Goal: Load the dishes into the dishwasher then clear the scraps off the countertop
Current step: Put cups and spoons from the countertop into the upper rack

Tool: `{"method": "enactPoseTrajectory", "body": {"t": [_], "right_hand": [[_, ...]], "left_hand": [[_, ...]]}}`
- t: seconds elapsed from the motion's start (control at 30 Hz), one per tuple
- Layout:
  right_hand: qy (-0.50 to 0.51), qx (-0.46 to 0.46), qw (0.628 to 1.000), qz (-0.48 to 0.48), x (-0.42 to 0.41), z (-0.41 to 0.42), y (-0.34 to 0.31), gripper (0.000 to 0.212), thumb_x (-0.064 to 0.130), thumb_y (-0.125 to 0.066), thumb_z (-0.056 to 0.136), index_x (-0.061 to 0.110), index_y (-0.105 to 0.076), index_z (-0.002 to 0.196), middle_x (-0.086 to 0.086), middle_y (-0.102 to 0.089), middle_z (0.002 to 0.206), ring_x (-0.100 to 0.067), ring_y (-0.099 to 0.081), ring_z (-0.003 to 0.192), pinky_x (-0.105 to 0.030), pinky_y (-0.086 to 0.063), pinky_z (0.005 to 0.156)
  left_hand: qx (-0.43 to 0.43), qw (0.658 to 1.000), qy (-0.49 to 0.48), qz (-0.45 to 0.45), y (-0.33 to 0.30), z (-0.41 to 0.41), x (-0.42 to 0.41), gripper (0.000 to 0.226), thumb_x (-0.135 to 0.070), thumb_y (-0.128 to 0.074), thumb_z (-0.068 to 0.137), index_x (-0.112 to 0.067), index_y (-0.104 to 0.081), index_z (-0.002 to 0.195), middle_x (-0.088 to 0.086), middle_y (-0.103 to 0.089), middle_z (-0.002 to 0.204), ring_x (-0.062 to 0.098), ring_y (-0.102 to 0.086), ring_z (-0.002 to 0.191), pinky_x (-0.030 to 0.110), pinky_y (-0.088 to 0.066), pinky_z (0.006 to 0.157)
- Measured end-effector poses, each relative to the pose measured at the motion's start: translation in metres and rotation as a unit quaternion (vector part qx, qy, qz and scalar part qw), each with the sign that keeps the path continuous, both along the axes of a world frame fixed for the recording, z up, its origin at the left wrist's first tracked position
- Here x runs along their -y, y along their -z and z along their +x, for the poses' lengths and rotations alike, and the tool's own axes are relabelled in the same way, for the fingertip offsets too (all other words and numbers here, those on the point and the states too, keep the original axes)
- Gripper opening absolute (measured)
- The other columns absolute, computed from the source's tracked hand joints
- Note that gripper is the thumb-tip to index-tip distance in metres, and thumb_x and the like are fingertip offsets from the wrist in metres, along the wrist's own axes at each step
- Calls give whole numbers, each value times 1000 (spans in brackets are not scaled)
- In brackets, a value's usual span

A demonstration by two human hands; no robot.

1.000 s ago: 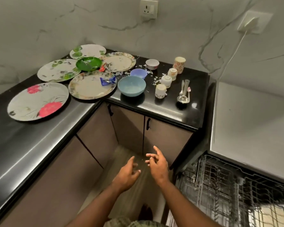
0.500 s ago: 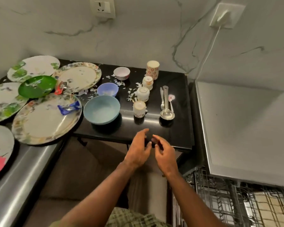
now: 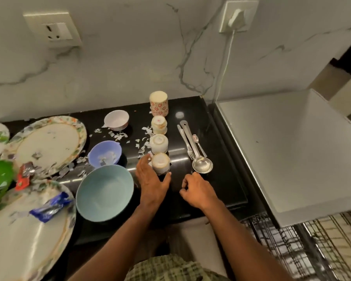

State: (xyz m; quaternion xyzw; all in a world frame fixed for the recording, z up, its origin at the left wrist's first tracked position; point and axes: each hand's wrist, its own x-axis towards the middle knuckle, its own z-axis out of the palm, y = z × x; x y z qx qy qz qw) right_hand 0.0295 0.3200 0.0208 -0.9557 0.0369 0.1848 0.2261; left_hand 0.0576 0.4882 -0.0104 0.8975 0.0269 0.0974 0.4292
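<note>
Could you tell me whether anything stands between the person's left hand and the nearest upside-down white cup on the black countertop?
Nothing visible does. The left hand is already at the nearest upside-down white cup with a gold rim, fingers on its left side and thumb near its base. The right hand hovers beside it, just below the steel ladle.

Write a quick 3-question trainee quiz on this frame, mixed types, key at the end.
1. True or false: the left hand is at the nearest upturned cup.
2. Which lies right of the cup row? A) ladle B) green bowl C) blue wrapper
3. Fill in: the pale blue bowl sits on the ____ countertop.

Key: 1 true; 2 A; 3 black. Note: the right hand hovers loosely curled near the ladle, holding nothing.
</note>
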Motion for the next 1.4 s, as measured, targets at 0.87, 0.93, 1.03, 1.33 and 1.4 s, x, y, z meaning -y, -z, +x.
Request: {"method": "enactPoseTrajectory", "body": {"t": [0.87, 0.93, 1.03, 1.33, 1.4], "right_hand": [[254, -38, 819, 514, 60, -37, -25, 40, 29, -44, 113, -3, -68, 111, -15, -71, 95, -23, -72, 87, -43, -64, 90], [287, -13, 796, 533, 86, -49, -32, 44, 43, -45, 112, 7, -69, 106, -13, -71, 94, -24, -71, 87, -42, -65, 84], [292, 30, 819, 492, 126, -77, -37, 40, 56, -62, 100, 17, -69, 105, -10, -74, 101, -16, -73, 88, -40, -66, 79], [382, 98, 867, 305, 241, -165, -46, 59, 64, -80, 81, 29, -60, 125, 9, -69, 113, -6, -68, 97, -21, -55, 74], [408, 106, 857, 296, 280, -197, -45, 54, 56, -82, 83, 26, -63, 123, 8, -70, 110, -8, -69, 95, -26, -61, 76]], "left_hand": [[120, 972, 195, -55, -12, -34, 41, 67, -48, -83, 69, -27, -56, 126, -11, -52, 126, 28, -51, 118, 55, -47, 93], [107, 966, 231, -44, -12, -44, 67, 71, -48, -82, 71, -15, -58, 128, 1, -51, 129, 27, -46, 124, 54, -45, 98], [82, 949, 297, -67, -25, -53, 119, 73, -45, -86, 71, -14, -58, 131, 6, -49, 131, 22, -41, 130, 38, -40, 110], [36, 867, 496, -16, -27, -85, 269, 88, -3, -96, 64, -16, -56, 141, 9, -41, 141, 24, -41, 133, 34, -43, 112], [26, 828, 560, -15, -21, -101, 304, 89, -13, -92, 75, -13, -46, 152, 10, -39, 147, 23, -40, 137, 33, -42, 113]]}}
